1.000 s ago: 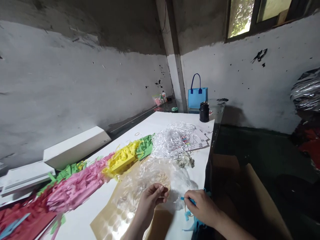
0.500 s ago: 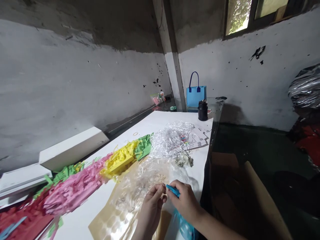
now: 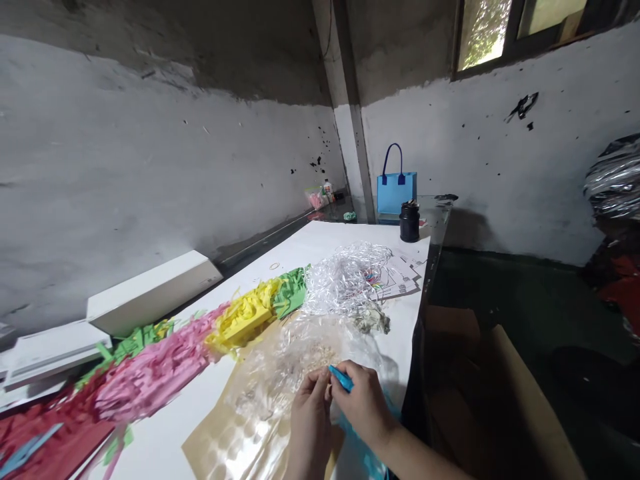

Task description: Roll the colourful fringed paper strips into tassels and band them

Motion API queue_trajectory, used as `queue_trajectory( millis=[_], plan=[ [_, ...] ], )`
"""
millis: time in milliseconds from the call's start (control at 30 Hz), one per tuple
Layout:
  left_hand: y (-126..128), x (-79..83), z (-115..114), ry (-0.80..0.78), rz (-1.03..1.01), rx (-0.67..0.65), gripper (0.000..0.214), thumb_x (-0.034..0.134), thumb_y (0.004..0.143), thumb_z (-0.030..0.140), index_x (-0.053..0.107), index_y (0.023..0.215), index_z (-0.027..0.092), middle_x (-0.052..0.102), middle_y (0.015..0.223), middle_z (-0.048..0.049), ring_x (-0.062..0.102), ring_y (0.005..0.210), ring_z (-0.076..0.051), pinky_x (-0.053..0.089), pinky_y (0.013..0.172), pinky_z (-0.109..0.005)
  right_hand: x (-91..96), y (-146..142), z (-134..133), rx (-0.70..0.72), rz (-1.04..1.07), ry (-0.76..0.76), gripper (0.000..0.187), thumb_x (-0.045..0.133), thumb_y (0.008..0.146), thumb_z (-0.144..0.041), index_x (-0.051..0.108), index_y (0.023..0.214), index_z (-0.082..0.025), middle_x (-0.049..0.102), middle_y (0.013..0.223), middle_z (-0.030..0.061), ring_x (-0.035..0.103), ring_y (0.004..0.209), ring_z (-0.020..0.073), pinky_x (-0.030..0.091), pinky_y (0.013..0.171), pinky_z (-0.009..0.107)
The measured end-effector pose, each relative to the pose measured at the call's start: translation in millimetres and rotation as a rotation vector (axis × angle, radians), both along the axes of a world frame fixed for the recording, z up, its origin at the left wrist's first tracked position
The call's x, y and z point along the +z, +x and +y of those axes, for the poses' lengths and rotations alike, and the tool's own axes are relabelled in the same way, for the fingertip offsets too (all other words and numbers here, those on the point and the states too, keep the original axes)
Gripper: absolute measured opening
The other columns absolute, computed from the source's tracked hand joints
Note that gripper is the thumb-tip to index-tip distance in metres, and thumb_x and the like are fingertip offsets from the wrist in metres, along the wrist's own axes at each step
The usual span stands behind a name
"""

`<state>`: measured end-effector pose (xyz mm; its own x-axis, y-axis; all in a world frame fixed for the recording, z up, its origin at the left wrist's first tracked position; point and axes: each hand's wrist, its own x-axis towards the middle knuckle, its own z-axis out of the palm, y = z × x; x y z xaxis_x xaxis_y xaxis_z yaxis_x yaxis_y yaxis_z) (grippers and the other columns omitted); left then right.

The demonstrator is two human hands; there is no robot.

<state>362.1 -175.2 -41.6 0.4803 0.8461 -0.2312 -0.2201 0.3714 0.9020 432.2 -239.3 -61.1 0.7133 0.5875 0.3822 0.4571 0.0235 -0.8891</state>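
Observation:
My right hand [image 3: 361, 400] is closed around a slim blue piece [image 3: 341, 378], whose end sticks out past the thumb and forefinger; its exact kind does not show. My left hand [image 3: 311, 417] is pinched shut right beside it, fingertips nearly touching the right hand's, and anything between them is too small to make out. Below my right hand hangs blue see-through material [image 3: 361, 445]. Both hands are over a crumpled clear plastic bag [image 3: 270, 380] with small pale beige bits [image 3: 320, 355] in it. Under the bag lies a tan sheet [image 3: 200, 443] with round marks.
Bundles of pink strips [image 3: 150, 380], yellow strips [image 3: 245, 320] and green strips [image 3: 290, 290] line the left, with red ones [image 3: 50, 427] nearer. Clear shiny strands [image 3: 345, 273] lie ahead. Farther back stand a black jar [image 3: 409, 223] and a blue tote bag [image 3: 397, 193]. The table edge runs along the right.
My hands have drawn slightly closer together at the fingertips. The blue material below my right hand has changed shape. The whole view has shifted slightly.

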Motion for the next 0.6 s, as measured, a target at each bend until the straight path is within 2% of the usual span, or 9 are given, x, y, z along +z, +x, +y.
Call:
queue_trajectory(
  millis=[200, 333, 500, 600],
  plan=[
    [2.0, 1.7, -7.2, -0.087, -0.055, 0.035, 0.047, 0.097, 0.043, 0.047, 0.067, 0.065, 0.018, 0.068, 0.056, 0.0025, 0.061, 0.053, -0.012, 0.048, 0.053, -0.021, 0.6, -0.8, 7.8, 0.024, 0.116, -0.001, 0.012, 0.058, 0.082, -0.018, 0.064, 0.072, -0.017, 0.065, 0.06, -0.0006, 0.061, 0.057, 0.0143, 0.041, 0.055, 0.021],
    [2.0, -0.3, -9.7, -0.108, -0.062, 0.009, 0.047, 0.097, 0.043, 0.046, 0.067, 0.065, 0.018, 0.068, 0.055, 0.0014, 0.06, 0.052, -0.012, 0.047, 0.052, -0.021, -0.6, 0.6, 7.9, 0.077, 0.159, 0.009, 0.008, 0.058, 0.078, -0.018, 0.064, 0.073, -0.017, 0.064, 0.059, -0.0023, 0.059, 0.055, 0.0133, 0.041, 0.053, 0.02],
    [-3.2, -5.1, -2.9, -0.086, -0.05, -0.039, 0.044, 0.095, 0.052, 0.047, 0.068, 0.07, 0.018, 0.067, 0.059, 0.003, 0.059, 0.055, -0.011, 0.045, 0.053, -0.021, -2.1, 6.9, 5.3, 0.093, 0.18, 0.02, 0.005, 0.06, 0.077, -0.017, 0.062, 0.073, -0.017, 0.062, 0.06, -0.0029, 0.059, 0.056, 0.0137, 0.041, 0.054, 0.021],
    [-5.6, -6.3, 3.3, -0.042, -0.034, -0.04, 0.046, 0.095, 0.05, 0.048, 0.067, 0.067, 0.017, 0.064, 0.06, 0.0034, 0.055, 0.056, -0.01, 0.044, 0.054, -0.02, -1.2, 10.1, 2.5, 0.097, 0.197, 0.038, 0.01, 0.058, 0.083, -0.021, 0.062, 0.074, -0.017, 0.063, 0.062, -0.0023, 0.061, 0.058, 0.014, 0.042, 0.055, 0.021]
  ],
)
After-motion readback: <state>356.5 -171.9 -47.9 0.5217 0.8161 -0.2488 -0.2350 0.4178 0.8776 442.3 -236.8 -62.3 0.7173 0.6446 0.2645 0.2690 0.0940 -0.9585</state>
